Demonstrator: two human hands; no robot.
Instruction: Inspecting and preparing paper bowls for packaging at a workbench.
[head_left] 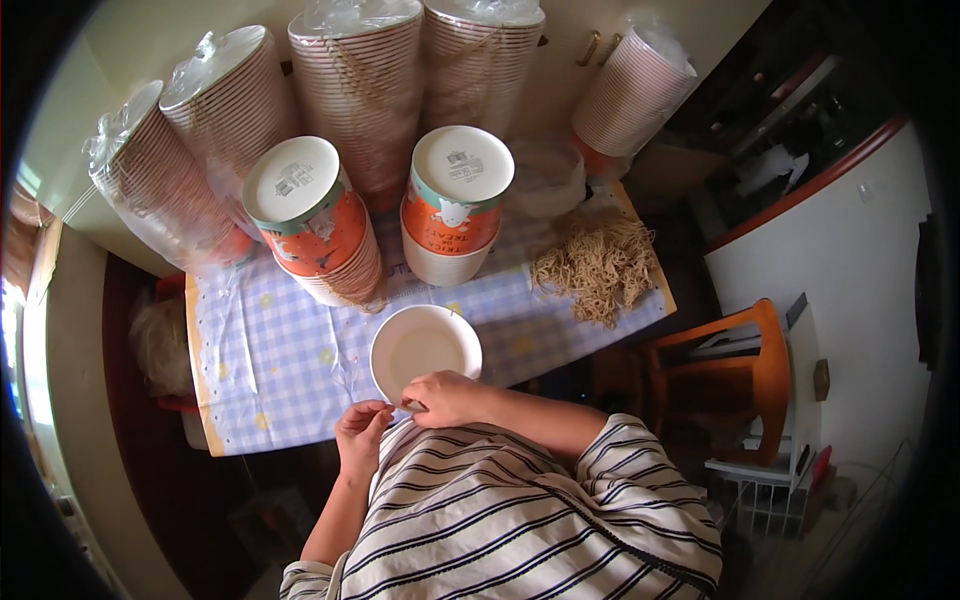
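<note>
A white-lined paper bucket [425, 345] stands mouth up at the table's near edge, against my striped shirt. A short tan bit of cord shows at its far rim. My right hand [447, 398] reaches over the near rim, its fingers closed in a pinch just inside. Close to its left, my left hand [362, 430] has thumb and fingers pinched together outside the rim. Whatever thin thing lies between the fingertips is too small to make out. Beyond the bucket are two upside-down stacks of orange printed buckets, a left stack [318, 235] and a right stack [455, 215].
A heap of tan cords [598, 268] lies on the table's right side. Tall plastic-wrapped bucket stacks [360, 90] line the back, with another wrapped stack [633, 95] at the right. A blue checked cloth [290, 385] covers the table. A wooden chair [765, 370] stands right.
</note>
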